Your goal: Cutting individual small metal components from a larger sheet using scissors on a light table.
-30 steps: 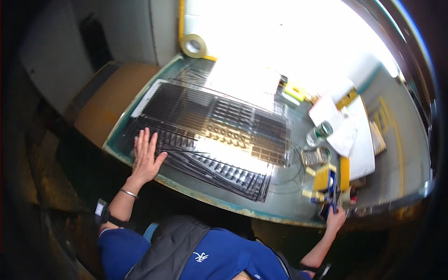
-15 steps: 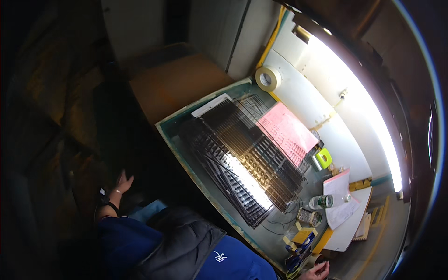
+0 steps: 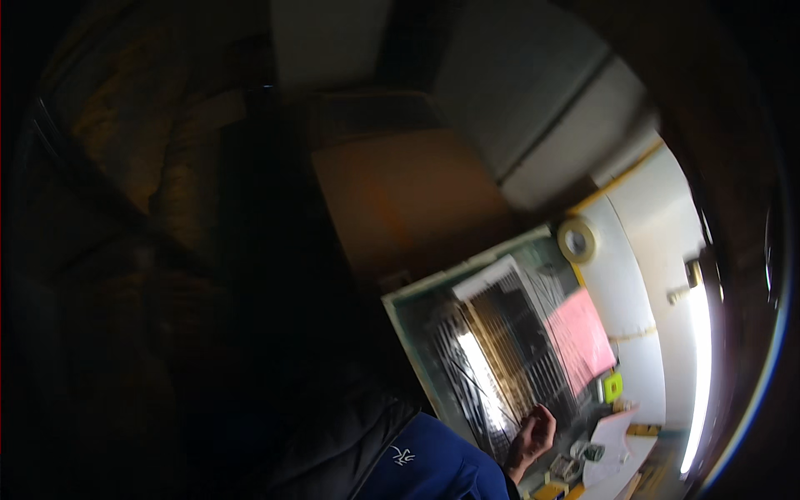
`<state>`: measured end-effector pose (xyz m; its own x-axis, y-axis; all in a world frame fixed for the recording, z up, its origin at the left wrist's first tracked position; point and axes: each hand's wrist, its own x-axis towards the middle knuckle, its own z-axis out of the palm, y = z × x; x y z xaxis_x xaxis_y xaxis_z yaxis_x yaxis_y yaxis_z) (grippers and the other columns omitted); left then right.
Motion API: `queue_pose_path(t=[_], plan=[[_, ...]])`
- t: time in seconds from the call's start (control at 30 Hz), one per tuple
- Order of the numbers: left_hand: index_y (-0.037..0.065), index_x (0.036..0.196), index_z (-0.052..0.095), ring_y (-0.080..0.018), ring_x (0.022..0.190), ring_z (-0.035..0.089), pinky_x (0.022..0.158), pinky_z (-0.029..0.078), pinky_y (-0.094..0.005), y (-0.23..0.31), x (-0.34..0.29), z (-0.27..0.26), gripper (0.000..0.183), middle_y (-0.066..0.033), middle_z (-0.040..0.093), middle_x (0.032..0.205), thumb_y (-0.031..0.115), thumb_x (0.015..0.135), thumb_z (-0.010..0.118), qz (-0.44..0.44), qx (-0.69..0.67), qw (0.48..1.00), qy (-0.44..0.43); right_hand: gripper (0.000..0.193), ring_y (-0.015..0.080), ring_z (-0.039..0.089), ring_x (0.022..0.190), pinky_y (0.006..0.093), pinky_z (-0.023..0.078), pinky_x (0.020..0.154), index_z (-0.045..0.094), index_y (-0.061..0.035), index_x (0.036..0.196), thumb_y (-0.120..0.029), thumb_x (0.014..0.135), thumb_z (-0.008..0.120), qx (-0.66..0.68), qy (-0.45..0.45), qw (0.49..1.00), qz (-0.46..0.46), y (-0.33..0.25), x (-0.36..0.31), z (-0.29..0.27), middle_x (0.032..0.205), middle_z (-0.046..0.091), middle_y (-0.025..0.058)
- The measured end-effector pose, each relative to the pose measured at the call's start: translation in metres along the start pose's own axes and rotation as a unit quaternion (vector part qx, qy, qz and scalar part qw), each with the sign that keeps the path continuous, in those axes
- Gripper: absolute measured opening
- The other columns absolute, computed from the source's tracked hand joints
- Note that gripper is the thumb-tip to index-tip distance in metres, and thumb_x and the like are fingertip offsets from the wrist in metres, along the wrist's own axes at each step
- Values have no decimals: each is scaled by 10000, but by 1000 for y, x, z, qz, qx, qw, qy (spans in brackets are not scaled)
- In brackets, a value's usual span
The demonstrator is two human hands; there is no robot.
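My right hand is raised at the lower right, over the near end of a stack of dark slotted sheets. Its fingers are loosely bent and somewhat apart, and I see nothing in them; whether it touches the sheets I cannot tell. The sheets lie on a green-topped workbench, with a bright glare along one side. A pink printed paper lies on the far right part of the stack. My left hand is out of sight; the left of the view is very dark.
A tape roll stands at the bench's back corner. Along the right side are a yellow-green object, a clear bottle and white papers. A lit tube lamp runs along the wall. Behind the bench is a brown board.
The view has swung left, so the bench now appears lower and farther right. My right hand has moved from beside the items at the bench's near corner toward the sheets. My left hand has left view.
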<state>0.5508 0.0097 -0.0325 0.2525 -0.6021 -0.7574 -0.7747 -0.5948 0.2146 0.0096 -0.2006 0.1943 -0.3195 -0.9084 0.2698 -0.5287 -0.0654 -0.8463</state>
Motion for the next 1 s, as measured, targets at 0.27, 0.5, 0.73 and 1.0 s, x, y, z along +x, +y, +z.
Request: queue_pose_path(t=[0.27,0.5,0.73,1.0], plan=[[10,813,600,-206,730,562,630,444,-345,-36,23,-86,331,-126,595,799,337,799,551,-7,-156,985,68,66,250,621,794,312,481,699,621,-1,775,19,721,589,-77,-387,892,-222,-135,57,246,847,640,130],[11,822,601,-215,742,565,639,445,-350,15,22,-96,335,-129,597,805,340,802,544,18,-249,960,130,173,158,629,679,266,501,573,619,-31,895,13,727,612,-40,-516,794,-320,-175,40,349,760,635,103],[11,830,602,-224,754,567,648,447,-356,34,-32,-13,340,-132,599,812,344,806,538,-94,-335,928,134,124,170,621,710,270,505,613,605,7,911,-31,795,578,48,-642,672,-365,-178,59,419,801,625,121],[12,840,602,-235,768,570,658,449,-362,73,-84,63,345,-135,601,819,348,810,531,-198,-409,882,127,125,166,605,675,270,490,591,606,12,901,-80,833,554,30,-647,686,-331,-172,77,412,787,616,113]])
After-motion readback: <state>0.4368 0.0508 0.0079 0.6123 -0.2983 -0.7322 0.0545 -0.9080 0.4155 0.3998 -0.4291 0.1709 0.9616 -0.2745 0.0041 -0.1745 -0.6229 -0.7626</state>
